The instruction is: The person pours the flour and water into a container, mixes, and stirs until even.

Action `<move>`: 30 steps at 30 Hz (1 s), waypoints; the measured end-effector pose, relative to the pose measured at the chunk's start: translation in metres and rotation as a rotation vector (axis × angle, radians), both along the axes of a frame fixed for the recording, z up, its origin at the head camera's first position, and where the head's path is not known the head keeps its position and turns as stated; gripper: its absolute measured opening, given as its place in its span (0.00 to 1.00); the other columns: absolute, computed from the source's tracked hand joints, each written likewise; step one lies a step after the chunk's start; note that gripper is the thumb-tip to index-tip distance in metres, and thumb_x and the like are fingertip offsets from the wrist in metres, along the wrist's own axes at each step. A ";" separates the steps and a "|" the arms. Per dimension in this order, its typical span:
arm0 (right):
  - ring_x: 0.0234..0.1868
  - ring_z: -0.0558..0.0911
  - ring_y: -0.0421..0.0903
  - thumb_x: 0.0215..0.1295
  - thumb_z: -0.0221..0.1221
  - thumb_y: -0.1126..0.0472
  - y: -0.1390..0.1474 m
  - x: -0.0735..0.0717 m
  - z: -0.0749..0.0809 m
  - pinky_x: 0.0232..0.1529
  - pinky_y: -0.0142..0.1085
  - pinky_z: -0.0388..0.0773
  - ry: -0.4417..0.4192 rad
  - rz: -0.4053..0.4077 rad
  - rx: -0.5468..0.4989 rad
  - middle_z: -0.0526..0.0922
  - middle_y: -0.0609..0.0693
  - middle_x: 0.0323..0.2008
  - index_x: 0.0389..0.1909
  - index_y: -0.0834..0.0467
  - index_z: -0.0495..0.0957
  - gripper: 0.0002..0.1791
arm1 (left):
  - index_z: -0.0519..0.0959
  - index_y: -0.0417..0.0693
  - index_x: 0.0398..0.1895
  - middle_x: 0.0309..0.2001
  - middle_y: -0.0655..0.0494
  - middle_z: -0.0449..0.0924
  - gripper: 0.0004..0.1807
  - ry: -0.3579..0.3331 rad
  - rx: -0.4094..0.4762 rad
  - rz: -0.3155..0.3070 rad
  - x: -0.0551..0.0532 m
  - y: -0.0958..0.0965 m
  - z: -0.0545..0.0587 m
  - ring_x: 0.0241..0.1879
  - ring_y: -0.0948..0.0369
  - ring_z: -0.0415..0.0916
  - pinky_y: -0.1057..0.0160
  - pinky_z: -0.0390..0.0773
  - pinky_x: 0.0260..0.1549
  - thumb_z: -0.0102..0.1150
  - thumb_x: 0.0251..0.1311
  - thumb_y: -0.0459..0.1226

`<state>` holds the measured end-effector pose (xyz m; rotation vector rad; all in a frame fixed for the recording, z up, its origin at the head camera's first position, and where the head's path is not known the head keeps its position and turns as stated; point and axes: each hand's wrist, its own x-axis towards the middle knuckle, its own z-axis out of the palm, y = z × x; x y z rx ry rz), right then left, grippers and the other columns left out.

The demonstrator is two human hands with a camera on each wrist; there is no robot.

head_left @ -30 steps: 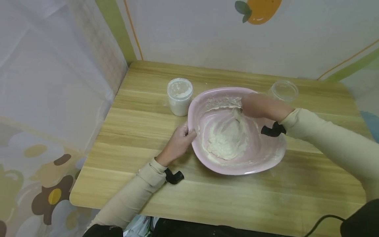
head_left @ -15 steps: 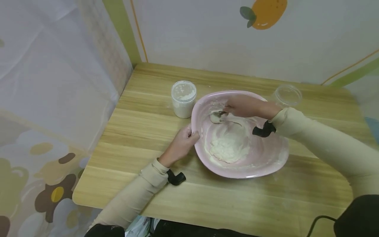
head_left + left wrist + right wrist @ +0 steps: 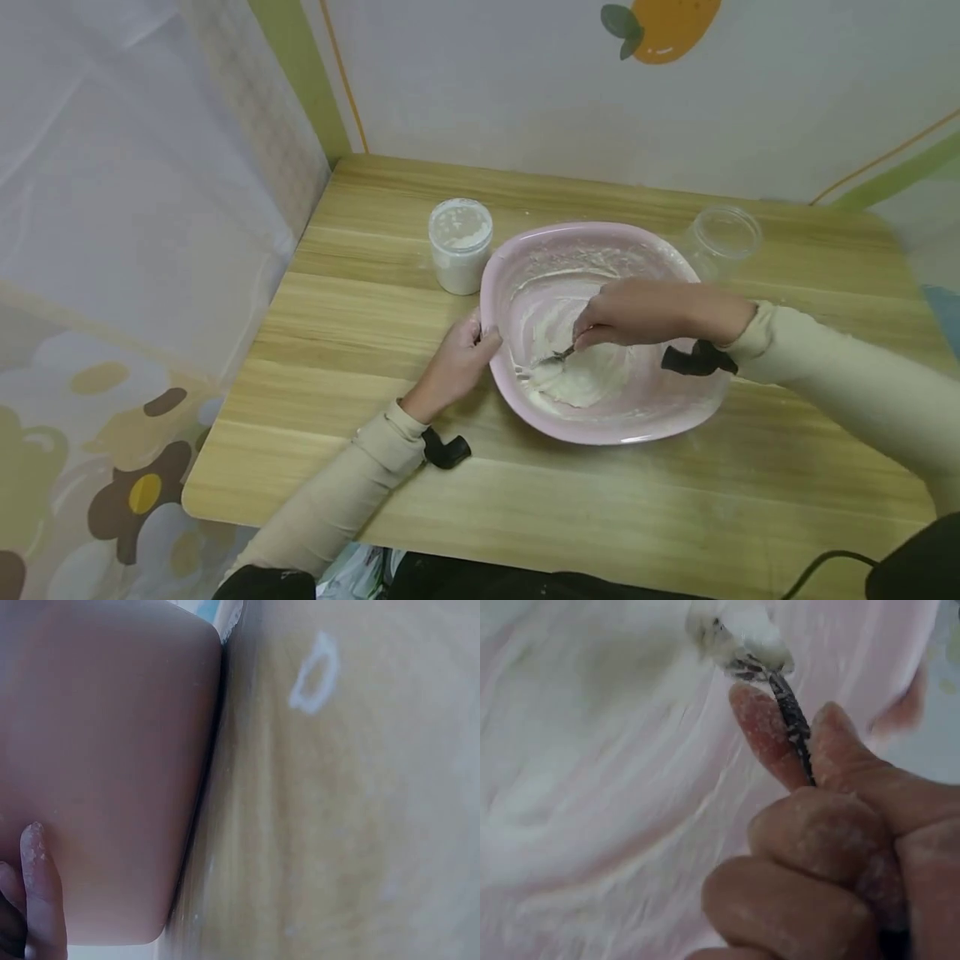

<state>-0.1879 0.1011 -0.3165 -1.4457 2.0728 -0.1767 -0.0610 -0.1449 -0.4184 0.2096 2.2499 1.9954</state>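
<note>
A pink basin [image 3: 678, 387] stands on the wooden table, with thick white batter [image 3: 592, 379] pooled at its bottom and smeared up its walls. My left hand [image 3: 453, 362] grips its left rim, thumb on top; in the left wrist view fingers [image 3: 43, 892] lie against the basin's outer wall. Over the basin, my right hand [image 3: 633, 312] holds a metal spoon [image 3: 557, 358] by its thin handle, its head down in the batter near the left wall. In the right wrist view the spoon's head [image 3: 742, 645] is coated in batter, hiding its exact shape. White residue dots the right fingers.
Behind the basin's left end stands a clear jar [image 3: 460, 250] of white powder. Another clear jar [image 3: 723, 237] stands behind the right end. The table [image 3: 337, 358] meets walls at its back and left. A black cable [image 3: 832, 558] lies at the front right.
My right hand has moved the spoon from the basin's far side leftward, then toward the near left through the batter. The left hand keeps its hold on the rim.
</note>
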 end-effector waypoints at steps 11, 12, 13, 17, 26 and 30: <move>0.26 0.79 0.45 0.76 0.60 0.56 0.043 -0.045 -0.002 0.34 0.46 0.80 0.343 -0.223 0.040 0.83 0.47 0.25 0.38 0.52 0.86 0.08 | 0.66 0.31 0.74 0.44 0.31 0.85 0.28 0.001 -0.011 0.020 0.001 -0.001 -0.002 0.30 0.64 0.79 0.63 0.79 0.28 0.42 0.73 0.35; 0.25 0.79 0.45 0.75 0.60 0.56 0.044 -0.045 -0.003 0.32 0.46 0.80 0.367 -0.203 0.061 0.83 0.47 0.25 0.37 0.52 0.87 0.08 | 0.66 0.31 0.74 0.43 0.31 0.84 0.28 0.003 -0.009 0.019 0.001 -0.001 -0.002 0.28 0.64 0.78 0.62 0.79 0.27 0.42 0.73 0.34; 0.26 0.78 0.44 0.75 0.60 0.56 0.045 -0.043 -0.002 0.32 0.45 0.80 0.366 -0.189 0.094 0.84 0.47 0.26 0.38 0.52 0.87 0.08 | 0.65 0.31 0.74 0.44 0.31 0.84 0.28 0.005 -0.007 0.020 0.001 -0.001 -0.002 0.29 0.65 0.79 0.63 0.80 0.28 0.42 0.73 0.34; 0.31 0.81 0.42 0.74 0.61 0.57 0.046 -0.032 0.009 0.35 0.42 0.80 0.247 -0.137 0.226 0.90 0.46 0.37 0.44 0.49 0.89 0.08 | 0.64 0.33 0.75 0.42 0.31 0.84 0.29 -0.001 0.002 0.035 0.002 0.000 0.000 0.26 0.58 0.79 0.63 0.78 0.23 0.42 0.74 0.35; 0.25 0.68 0.34 0.80 0.54 0.55 0.025 0.001 0.006 0.30 0.29 0.68 -0.234 -0.120 0.200 0.78 0.41 0.26 0.35 0.53 0.86 0.15 | 0.68 0.33 0.72 0.26 0.48 0.78 0.26 -0.022 0.004 0.084 0.004 0.001 0.002 0.16 0.46 0.67 0.66 0.68 0.14 0.42 0.75 0.37; 0.25 0.64 0.33 0.82 0.50 0.57 0.005 0.021 -0.009 0.32 0.29 0.69 -0.351 -0.165 0.080 0.71 0.40 0.24 0.40 0.56 0.87 0.17 | 0.69 0.33 0.71 0.34 0.38 0.83 0.25 0.002 0.003 0.092 0.004 0.001 0.001 0.24 0.50 0.78 0.68 0.77 0.23 0.40 0.78 0.38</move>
